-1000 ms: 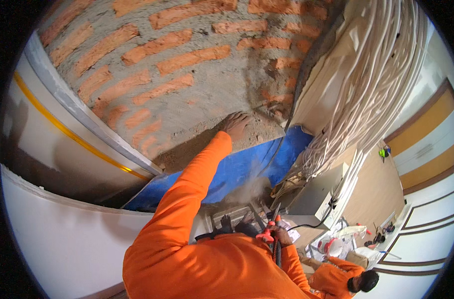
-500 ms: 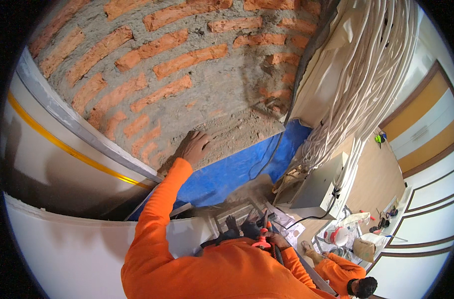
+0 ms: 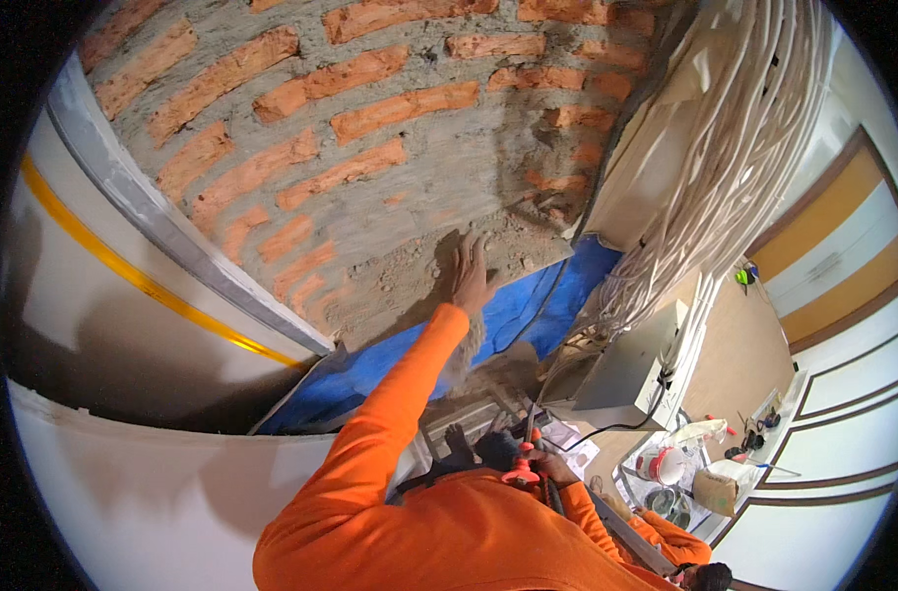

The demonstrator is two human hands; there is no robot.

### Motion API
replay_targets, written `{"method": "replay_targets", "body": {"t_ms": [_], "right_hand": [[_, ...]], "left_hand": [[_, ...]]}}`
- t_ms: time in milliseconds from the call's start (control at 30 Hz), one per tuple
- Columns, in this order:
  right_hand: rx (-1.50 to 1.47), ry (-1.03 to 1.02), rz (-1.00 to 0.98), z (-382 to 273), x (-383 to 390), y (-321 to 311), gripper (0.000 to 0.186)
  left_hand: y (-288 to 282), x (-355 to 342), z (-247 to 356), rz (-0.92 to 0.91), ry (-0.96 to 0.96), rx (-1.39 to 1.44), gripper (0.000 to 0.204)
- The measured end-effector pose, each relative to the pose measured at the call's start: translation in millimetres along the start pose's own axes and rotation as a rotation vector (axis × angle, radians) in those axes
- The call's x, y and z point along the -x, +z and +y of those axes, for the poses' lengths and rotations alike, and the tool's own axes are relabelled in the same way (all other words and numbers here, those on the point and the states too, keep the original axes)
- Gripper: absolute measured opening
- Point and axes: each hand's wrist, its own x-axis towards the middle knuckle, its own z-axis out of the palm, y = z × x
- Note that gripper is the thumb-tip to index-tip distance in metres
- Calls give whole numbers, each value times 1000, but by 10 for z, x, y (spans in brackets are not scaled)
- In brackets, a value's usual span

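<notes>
My left hand (image 3: 474, 271) rests with fingers outstretched on the dusty, rubble-strewn ledge (image 3: 513, 246) at the foot of a brick wall (image 3: 405, 108). Grit falls from beneath it past the blue sheet (image 3: 557, 300) that hangs below the ledge edge. My right hand (image 3: 552, 466) is low beside my body, closed on a red tool (image 3: 520, 475) with a long, narrow metal part; its exact kind is unclear.
Bundled white cables (image 3: 715, 167) hang at the right above a grey box (image 3: 626, 360). A plaster panel (image 3: 134, 473) borders the left. Below right, a co-worker in orange (image 3: 680, 542) is near a red-and-white bucket (image 3: 661, 466) and scattered tools on the floor.
My left hand first moved left along the ledge, then back right, sending loose grit down. My right hand stays on the tool. The co-worker has shifted lower, partly out of view.
</notes>
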Motion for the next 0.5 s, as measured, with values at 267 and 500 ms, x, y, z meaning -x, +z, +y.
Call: {"method": "replay_targets", "body": {"t_ms": [267, 500], "right_hand": [[133, -92, -18, 350, -278, -615, 19], [-76, -94, 7, 70, -11, -553, 23]], "left_hand": [[1050, -831, -14, -114, -95, 178, 78], [1123, -843, 455, -349, 268, 231, 38]]}}
